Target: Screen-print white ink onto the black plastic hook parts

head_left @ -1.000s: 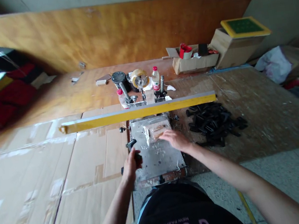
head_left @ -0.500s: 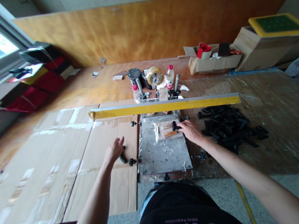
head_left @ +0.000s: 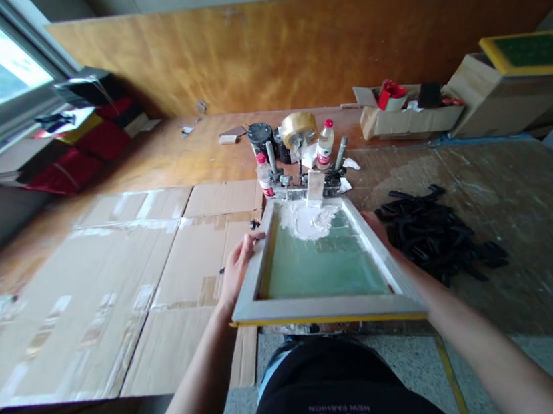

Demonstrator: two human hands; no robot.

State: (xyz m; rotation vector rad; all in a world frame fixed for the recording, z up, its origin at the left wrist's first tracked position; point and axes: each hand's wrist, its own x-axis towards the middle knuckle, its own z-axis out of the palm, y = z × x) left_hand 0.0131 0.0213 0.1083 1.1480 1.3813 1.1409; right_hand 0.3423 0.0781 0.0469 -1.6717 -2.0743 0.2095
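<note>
A grey screen frame [head_left: 319,306] with green mesh [head_left: 322,268] lies lowered over the metal plate, a yellow strip along its near edge. White paste [head_left: 311,223] is spread on the mesh's far end, below a pale squeegee [head_left: 315,185]. My left hand [head_left: 243,261] is at the frame's left side, fingers closed against the rail. At the right rail is my right hand [head_left: 376,229], partly hidden by the frame, its fingers not visible. On the cardboard by my left hand, a small dark piece [head_left: 222,271] shows. The plate and what lay on it are covered.
Black plastic parts [head_left: 425,232] are heaped on the right. Behind the frame stand bottles [head_left: 324,144], a dark tub [head_left: 261,138] and a tape roll [head_left: 298,129]. Flat cardboard [head_left: 162,261] covers the left. An open box [head_left: 412,120] sits at the back right.
The screen frame has swung down from edge-on to nearly flat over the plate. My left hand has moved right to its rail, and my right hand has left the black piece on the plate.
</note>
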